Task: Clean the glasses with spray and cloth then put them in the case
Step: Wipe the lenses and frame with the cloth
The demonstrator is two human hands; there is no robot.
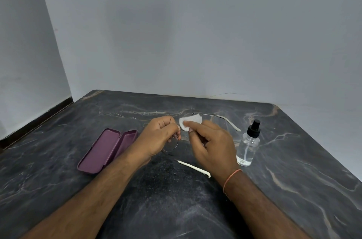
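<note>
Thin wire-framed glasses (172, 145) with white temple tips are held above the table, arms unfolded. My left hand (159, 135) pinches the frame near the bridge, beside the left lens. My right hand (210, 140) pinches a small white cloth (191, 121) folded over the right lens, thumb on top. One white temple tip (194, 168) points toward me, the other (229, 122) reaches to the right. A purple glasses case (106, 149) lies open on the table left of my hands. To the right stands a clear spray bottle (247, 145) with a black nozzle.
The dark marble-patterned table (176, 209) stands against a grey wall at its far edge. Its left edge borders a floor gap beside the wall corner. The right edge runs diagonally past the bottle.
</note>
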